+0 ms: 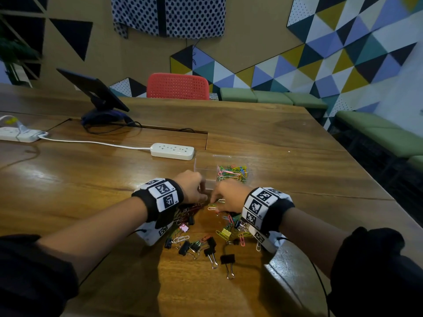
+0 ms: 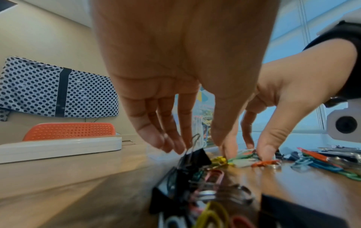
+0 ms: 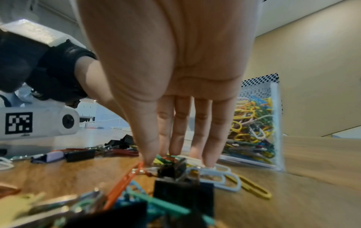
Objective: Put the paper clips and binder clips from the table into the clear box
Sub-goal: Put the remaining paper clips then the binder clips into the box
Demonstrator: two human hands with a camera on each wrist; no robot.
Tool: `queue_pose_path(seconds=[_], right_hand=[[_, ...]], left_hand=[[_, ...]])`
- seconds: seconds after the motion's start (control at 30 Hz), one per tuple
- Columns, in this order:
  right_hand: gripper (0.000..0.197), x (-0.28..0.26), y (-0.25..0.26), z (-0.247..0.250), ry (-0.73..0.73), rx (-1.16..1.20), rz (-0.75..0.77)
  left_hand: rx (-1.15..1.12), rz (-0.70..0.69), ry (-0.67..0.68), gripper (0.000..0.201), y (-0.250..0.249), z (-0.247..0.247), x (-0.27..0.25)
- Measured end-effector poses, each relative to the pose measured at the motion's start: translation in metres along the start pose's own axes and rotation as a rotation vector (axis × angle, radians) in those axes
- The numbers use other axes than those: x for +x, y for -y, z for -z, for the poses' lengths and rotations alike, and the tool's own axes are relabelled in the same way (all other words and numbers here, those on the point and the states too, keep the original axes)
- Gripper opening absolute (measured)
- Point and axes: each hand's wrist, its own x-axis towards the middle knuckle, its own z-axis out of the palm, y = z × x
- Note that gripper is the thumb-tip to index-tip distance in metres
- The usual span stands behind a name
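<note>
A loose pile of coloured paper clips and black binder clips (image 1: 201,236) lies on the wooden table between my wrists. Just beyond it stands the clear box (image 1: 206,171), whose right compartment holds many paper clips (image 1: 232,172). My left hand (image 1: 203,197) hovers with relaxed fingers (image 2: 156,138) just above a black binder clip (image 2: 197,156) and holds nothing. My right hand (image 1: 214,200) points straight down. Its thumb touches an orange paper clip (image 3: 125,182), and its fingertips (image 3: 208,160) rest on a light-blue paper clip (image 3: 218,174) in front of the box (image 3: 275,123).
A white power strip (image 1: 172,151) lies behind and left of the box, its cable running to a second strip (image 1: 18,133). A tablet on a stand (image 1: 96,92) and a red chair (image 1: 177,85) are at the far side. The table's edge runs down the right.
</note>
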Motion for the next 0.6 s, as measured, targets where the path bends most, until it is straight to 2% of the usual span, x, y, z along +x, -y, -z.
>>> queue_pose_path(seconds=[0.13,0.23,0.33,0.47,0.6], right_hand=[[0.019,-0.006,-0.005,0.000,-0.014,0.071,-0.023],[0.034,-0.010,-0.012,0.000,-0.035,0.113,-0.049],[0.052,-0.012,-0.017,-0.001,0.011,0.073,-0.095],[0.038,-0.012,-0.018,-0.002,0.013,0.088,-0.096],[0.029,-0.015,-0.017,-0.003,0.006,0.103,-0.100]], left_hand=[[0.056,0.006,0.044,0.033,-0.008,-0.002,0.001],[0.090,-0.013,0.085,0.041,-0.012,-0.004,0.001],[0.087,-0.037,0.120,0.046,-0.015,-0.007,0.001],[0.100,-0.088,0.137,0.051,-0.023,-0.012,-0.003],[0.088,-0.169,0.125,0.044,-0.030,-0.012,-0.003]])
